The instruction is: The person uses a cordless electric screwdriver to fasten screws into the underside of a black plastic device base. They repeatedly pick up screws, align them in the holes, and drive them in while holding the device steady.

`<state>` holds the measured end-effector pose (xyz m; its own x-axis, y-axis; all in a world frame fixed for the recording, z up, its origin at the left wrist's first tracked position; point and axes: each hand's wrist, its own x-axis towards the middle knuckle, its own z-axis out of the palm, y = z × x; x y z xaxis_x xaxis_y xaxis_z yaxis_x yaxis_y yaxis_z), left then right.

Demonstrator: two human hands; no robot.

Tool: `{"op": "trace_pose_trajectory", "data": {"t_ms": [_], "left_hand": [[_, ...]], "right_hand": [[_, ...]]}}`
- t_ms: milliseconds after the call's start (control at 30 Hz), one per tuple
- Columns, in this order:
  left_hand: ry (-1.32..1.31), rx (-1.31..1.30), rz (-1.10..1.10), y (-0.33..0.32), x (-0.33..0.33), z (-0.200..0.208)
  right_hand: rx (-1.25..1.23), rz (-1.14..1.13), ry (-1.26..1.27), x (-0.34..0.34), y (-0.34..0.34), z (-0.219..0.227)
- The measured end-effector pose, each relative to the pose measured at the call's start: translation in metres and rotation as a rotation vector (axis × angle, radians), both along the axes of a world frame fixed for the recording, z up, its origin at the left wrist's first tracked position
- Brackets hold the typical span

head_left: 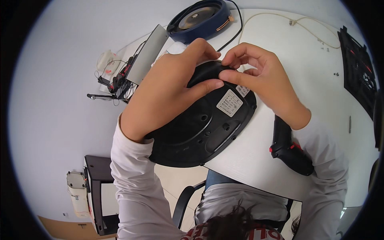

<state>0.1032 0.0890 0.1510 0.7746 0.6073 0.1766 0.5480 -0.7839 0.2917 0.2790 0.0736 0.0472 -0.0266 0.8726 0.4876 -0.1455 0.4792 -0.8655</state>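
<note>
A rounded black plastic housing [188, 150] lies at the table's near left edge, its underside up, with screw holes and two white labels. My left hand [168, 84] reaches across it. The thumb presses on the surface and the fingers curl over the far rim. At that same rim my right hand [260, 72] is closed, thumb and index finger pinching the housing's edge close to the smaller label. Whether a small part sits between those fingertips is hidden. Beside my right forearm lies a black cordless screwdriver [294, 154] with red buttons.
A round dark blue appliance part [198, 20] with a black cable stands at the back. An open black tool case [358, 68] lies far right. Small screws [336, 74] and a thin metal bit [350, 124] are on the white table [316, 94]. A grey panel [150, 54] leans at left.
</note>
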Motion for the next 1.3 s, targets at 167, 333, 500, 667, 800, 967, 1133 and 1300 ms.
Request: {"op": "trace_pose_trajectory", "data": {"t_ms": [167,333,500,667,800,967,1133,1300], "left_hand": [[-0.007,0.021,-0.010,0.000,-0.001,0.000],[0.014,0.049,-0.072,0.005,0.004,0.001],[0.023,0.130,-0.093,0.007,0.000,-0.003],[0.052,0.146,-0.070,0.004,-0.004,-0.007],[0.070,0.120,-0.077,0.003,-0.002,0.000],[-0.053,0.029,-0.081,0.003,-0.006,-0.003],[0.038,-0.063,-0.119,0.003,-0.014,0.003],[-0.032,-0.018,-0.169,0.000,-0.016,0.000]], "right_hand": [[-0.023,0.046,-0.021,-0.001,-0.002,0.006],[0.030,-0.009,-0.225,0.016,-0.021,0.029],[0.014,-0.229,-0.804,0.061,-0.096,0.055],[-0.223,-0.176,-1.271,0.054,-0.171,0.014],[-0.225,-0.354,-1.295,0.035,-0.183,-0.028],[-0.248,-0.550,-1.400,0.021,-0.168,-0.053],[-0.318,-0.592,-0.907,0.026,-0.173,-0.033],[-0.327,-0.516,-0.224,0.018,-0.187,-0.012]]}}
